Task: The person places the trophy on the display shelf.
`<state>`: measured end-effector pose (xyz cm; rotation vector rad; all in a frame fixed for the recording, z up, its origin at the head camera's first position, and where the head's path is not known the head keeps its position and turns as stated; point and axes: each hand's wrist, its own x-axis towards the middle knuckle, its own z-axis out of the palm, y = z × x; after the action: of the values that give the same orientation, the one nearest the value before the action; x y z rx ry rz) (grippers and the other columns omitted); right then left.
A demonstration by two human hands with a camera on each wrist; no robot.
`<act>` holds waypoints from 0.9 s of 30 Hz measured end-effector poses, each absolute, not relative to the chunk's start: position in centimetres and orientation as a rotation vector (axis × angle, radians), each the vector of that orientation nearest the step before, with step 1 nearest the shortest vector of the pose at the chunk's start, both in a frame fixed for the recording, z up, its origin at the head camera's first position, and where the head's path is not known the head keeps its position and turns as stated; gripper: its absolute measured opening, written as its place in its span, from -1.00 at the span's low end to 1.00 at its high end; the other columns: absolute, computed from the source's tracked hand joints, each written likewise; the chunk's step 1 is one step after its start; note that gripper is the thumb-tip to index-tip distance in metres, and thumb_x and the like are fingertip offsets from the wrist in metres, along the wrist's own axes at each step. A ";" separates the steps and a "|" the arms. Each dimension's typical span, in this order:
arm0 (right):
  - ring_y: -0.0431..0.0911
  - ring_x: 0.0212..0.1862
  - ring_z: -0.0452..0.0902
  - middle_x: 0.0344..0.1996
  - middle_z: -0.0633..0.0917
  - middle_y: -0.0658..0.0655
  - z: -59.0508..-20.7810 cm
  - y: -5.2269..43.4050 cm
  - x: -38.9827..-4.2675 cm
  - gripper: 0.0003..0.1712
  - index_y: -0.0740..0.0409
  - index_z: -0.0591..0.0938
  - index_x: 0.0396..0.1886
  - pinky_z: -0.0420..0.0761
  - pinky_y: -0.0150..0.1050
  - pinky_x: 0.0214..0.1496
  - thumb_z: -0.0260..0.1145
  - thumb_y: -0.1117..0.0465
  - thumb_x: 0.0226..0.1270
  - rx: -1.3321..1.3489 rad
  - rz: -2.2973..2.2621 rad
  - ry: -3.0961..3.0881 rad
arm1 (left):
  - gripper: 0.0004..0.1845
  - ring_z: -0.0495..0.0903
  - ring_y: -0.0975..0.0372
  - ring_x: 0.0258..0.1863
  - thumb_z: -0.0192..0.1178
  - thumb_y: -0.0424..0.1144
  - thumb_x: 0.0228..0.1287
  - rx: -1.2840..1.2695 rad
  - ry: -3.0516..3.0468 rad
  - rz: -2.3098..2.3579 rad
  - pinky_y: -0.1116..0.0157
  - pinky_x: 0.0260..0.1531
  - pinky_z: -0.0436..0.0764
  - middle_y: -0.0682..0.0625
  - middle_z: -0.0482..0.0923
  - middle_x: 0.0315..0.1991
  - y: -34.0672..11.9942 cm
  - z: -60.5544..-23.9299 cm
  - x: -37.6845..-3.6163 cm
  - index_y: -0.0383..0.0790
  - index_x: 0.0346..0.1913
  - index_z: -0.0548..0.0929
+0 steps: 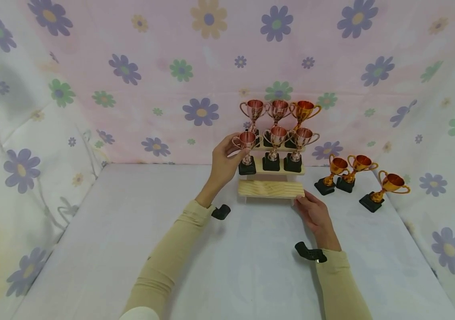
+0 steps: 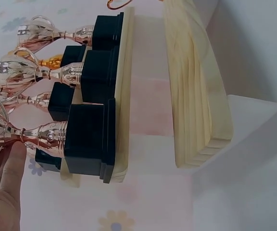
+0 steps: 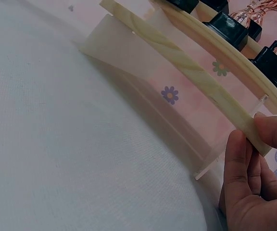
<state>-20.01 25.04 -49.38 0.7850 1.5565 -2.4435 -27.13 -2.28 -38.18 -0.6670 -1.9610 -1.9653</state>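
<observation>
A three-step wooden stand [image 1: 271,189] sits at the back of the table; its lowest step [image 2: 196,91] is bare. Three rose trophies stand on the middle step and two rose and one gold on the top step. My left hand [image 1: 239,150] grips the cup of the leftmost middle-step rose trophy [image 1: 247,146], whose black base rests on the step; my fingers [image 2: 6,183] touch the cup of that rose trophy [image 2: 37,134]. My right hand [image 1: 300,202] pinches the right end of the lowest step [image 3: 201,91], thumb [image 3: 273,132] on top and fingers underneath.
Three gold trophies [image 1: 333,172] [image 1: 354,170] [image 1: 387,189] stand on the white table [image 1: 251,275] right of the stand. Flowered cloth walls [image 1: 131,89] close in the back and both sides. The clear side panels of the stand [image 3: 129,48] rest on the table.
</observation>
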 end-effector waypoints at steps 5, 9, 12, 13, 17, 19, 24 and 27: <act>-0.16 0.25 0.45 0.46 0.35 0.06 -49.4 25.1 -20.0 -0.26 0.01 0.21 0.62 0.53 -0.40 0.32 0.22 0.28 0.54 0.783 -2.444 1.559 | -0.55 0.66 -0.25 -0.02 0.29 -0.57 0.30 -0.658 -1.933 -1.994 -0.06 0.05 0.72 -0.46 0.60 -0.06 -2.3 -38.2 -27.4 -0.58 0.23 0.50; -0.18 0.23 0.47 0.45 0.36 0.05 -49.4 25.0 -20.0 -0.27 0.01 0.20 0.62 0.51 -0.40 0.34 0.22 0.27 0.55 0.784 -2.431 1.581 | -0.55 0.65 -0.27 -0.02 0.29 -0.58 0.30 -0.677 -1.918 -2.005 -0.08 0.05 0.71 -0.48 0.60 -0.02 -2.3 -38.3 -27.6 -0.58 0.24 0.50; -0.19 0.22 0.48 0.44 0.38 0.04 -49.4 24.9 -20.0 -0.27 0.01 0.20 0.62 0.51 -0.39 0.35 0.21 0.27 0.55 0.784 -2.427 1.593 | -0.55 0.66 -0.25 -0.03 0.29 -0.57 0.30 -0.681 -1.914 -2.011 -0.07 0.04 0.72 -0.48 0.60 -0.02 -2.2 -38.4 -27.8 -0.57 0.23 0.50; -0.20 0.22 0.48 0.44 0.38 0.04 -49.4 24.9 -20.0 -0.27 0.01 0.20 0.62 0.51 -0.39 0.35 0.21 0.27 0.55 0.784 -2.429 1.592 | -0.55 0.66 -0.25 -0.04 0.29 -0.57 0.30 -0.679 -1.917 -2.009 -0.05 0.04 0.72 -0.47 0.61 -0.03 -2.2 -38.4 -27.8 -0.57 0.23 0.50; -0.20 0.21 0.49 0.43 0.38 0.05 -49.3 24.8 -20.0 -0.28 0.01 0.20 0.62 0.52 -0.40 0.34 0.20 0.28 0.56 0.782 -2.435 1.587 | -0.54 0.66 -0.23 -0.04 0.29 -0.56 0.30 -0.680 -1.922 -2.004 -0.04 0.05 0.72 -0.47 0.60 -0.03 -2.0 -38.4 -28.1 -0.56 0.24 0.50; -0.20 0.20 0.50 0.43 0.39 0.04 -49.3 24.8 -20.0 -0.27 0.01 0.20 0.62 0.53 -0.40 0.33 0.21 0.28 0.55 0.787 -2.439 1.577 | -0.54 0.66 -0.24 -0.03 0.29 -0.56 0.30 -0.685 -1.922 -2.006 -0.06 0.06 0.71 -0.47 0.60 -0.02 -2.0 -38.4 -28.2 -0.56 0.24 0.50; -0.20 0.21 0.49 0.39 0.41 0.03 -49.3 24.9 -19.9 -0.27 0.02 0.20 0.62 0.52 -0.39 0.34 0.20 0.28 0.55 0.772 -2.447 1.564 | -0.53 0.65 -0.26 -0.02 0.29 -0.57 0.30 -0.693 -1.921 -2.009 -0.14 0.10 0.67 -0.48 0.59 -0.01 -1.8 -38.3 -28.5 -0.57 0.25 0.50; -0.19 0.22 0.48 0.37 0.42 0.03 -49.3 24.9 -19.9 -0.28 0.03 0.19 0.62 0.51 -0.39 0.35 0.19 0.28 0.56 0.760 -2.445 1.575 | -0.53 0.65 -0.24 -0.02 0.29 -0.57 0.30 -0.691 -1.931 -2.004 -0.14 0.11 0.67 -0.48 0.59 0.00 -1.7 -38.2 -28.5 -0.56 0.25 0.50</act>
<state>-19.90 24.91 -49.29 0.7602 1.5751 -2.4452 -28.51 -1.70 -38.21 -0.6908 -1.9311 -2.0044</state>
